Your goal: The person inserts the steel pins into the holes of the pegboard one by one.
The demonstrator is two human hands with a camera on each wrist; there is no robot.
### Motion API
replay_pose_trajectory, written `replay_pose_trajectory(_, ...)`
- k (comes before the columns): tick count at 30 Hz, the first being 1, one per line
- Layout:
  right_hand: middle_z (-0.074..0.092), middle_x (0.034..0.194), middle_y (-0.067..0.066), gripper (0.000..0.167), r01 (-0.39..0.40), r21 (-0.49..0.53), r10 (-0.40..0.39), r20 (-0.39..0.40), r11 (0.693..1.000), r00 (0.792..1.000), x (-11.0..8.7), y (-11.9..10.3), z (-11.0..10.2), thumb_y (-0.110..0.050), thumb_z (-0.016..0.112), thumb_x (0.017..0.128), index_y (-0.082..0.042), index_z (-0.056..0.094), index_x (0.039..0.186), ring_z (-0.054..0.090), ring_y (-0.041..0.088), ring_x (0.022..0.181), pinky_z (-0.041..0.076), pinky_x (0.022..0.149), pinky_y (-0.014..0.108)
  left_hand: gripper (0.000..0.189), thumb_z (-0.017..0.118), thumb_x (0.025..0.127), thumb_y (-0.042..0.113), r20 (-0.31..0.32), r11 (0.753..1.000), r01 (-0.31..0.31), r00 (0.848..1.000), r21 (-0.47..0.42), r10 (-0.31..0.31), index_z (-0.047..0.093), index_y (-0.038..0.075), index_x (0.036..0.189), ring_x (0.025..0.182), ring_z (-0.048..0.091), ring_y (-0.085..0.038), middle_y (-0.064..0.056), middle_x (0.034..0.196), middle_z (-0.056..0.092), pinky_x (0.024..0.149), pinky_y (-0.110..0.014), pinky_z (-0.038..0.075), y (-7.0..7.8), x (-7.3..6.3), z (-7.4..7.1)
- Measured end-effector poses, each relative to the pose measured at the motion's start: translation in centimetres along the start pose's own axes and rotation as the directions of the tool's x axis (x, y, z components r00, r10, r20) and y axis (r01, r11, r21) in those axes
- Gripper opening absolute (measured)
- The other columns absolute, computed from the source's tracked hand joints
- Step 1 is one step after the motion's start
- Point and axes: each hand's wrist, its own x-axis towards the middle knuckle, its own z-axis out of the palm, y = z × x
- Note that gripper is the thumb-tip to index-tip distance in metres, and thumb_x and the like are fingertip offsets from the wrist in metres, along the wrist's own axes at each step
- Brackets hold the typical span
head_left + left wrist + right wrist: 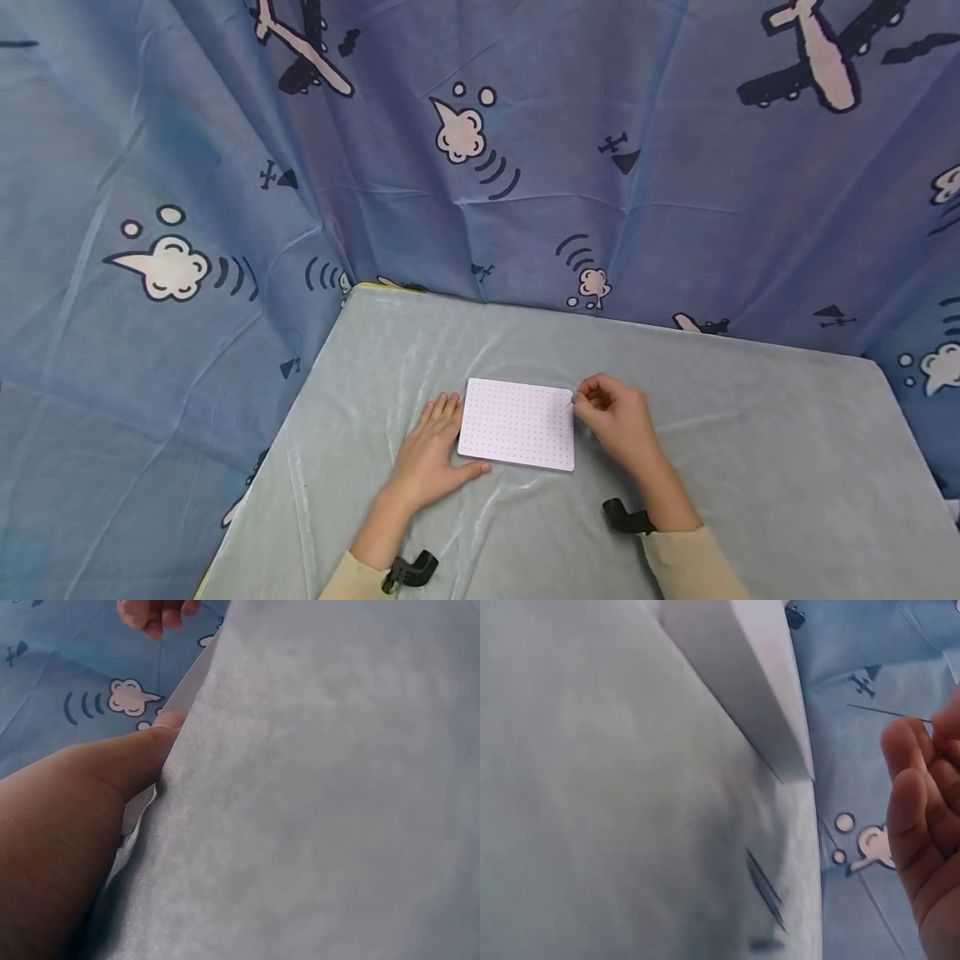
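A white block (517, 425) with a grid of small dots on its top lies flat on the table, and its side wall shows in the right wrist view. Along its left edge rests my left hand (429, 462), fingers extended and thumb (120, 761) at the front edge. At the block's right edge, thumb and forefinger of my right hand (621, 421) pinch a thin needle (881, 712). Its bare end points toward the block. Other fingers of that hand are bent. Two slim dark pieces (765, 889) show on the cloth beside the block in the right wrist view.
Pale grey-green plush cloth (750, 450) covers the table. A blue curtain (540, 167) with airplane and cloud prints hangs behind it and at the left. Black camera mounts (411, 572) sit at both wrists, next to beige sleeves.
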Motion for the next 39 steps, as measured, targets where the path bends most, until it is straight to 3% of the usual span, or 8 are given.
replay_pose_trajectory(4, 0.072, 0.080, 0.000, 0.015, 0.048, 0.032, -0.048, 0.028, 0.998, 0.998, -0.1, 0.2, 1.2, 0.007, 0.077, 0.090, -0.008, 0.075, 0.090, 0.063, 0.014, 0.070, 0.053, 0.059, 0.018, 0.111, 0.077, 0.091, 0.071, 0.002, 1.000, 0.000, 1.000, 0.007, 0.000, 0.038, 0.002, 0.169, 0.167, 0.016, -0.028, -0.018, 0.175, 0.031, 0.139, -0.039, 0.007, -0.1, 0.0, 0.1)
replay_pose_trajectory(12, 0.071, 0.079, -0.006, 0.018, 0.136, -0.034, -0.133, 0.066, 0.990, 0.989, -0.3, 0.2, 2.3, 0.005, 0.079, 0.091, -0.013, 0.075, 0.090, 0.063, 0.011, 0.069, 0.056, 0.060, 0.023, 0.109, 0.075, 0.093, 0.072, -0.009, 0.999, -0.011, 1.000, 0.033, 0.011, 0.038, 0.002, 0.169, 0.167, 0.018, -0.029, -0.018, 0.175, 0.032, 0.139, -0.040, 0.009, -0.2, 0.0, 0.1)
replay_pose_trajectory(39, 0.068, 0.078, -0.012, 0.019, 0.205, -0.139, -0.188, 0.122, 0.969, 0.975, -0.2, 0.2, 3.3, 0.000, 0.080, 0.089, -0.018, 0.076, 0.087, 0.061, 0.006, 0.069, 0.057, 0.061, 0.027, 0.107, 0.076, 0.093, 0.068, 0.002, 1.000, 0.009, 1.000, 0.019, -0.009, 0.038, -0.001, 0.167, 0.167, 0.017, -0.027, -0.018, 0.175, 0.031, 0.138, -0.037, 0.006, 0.1, 0.1, -0.1)
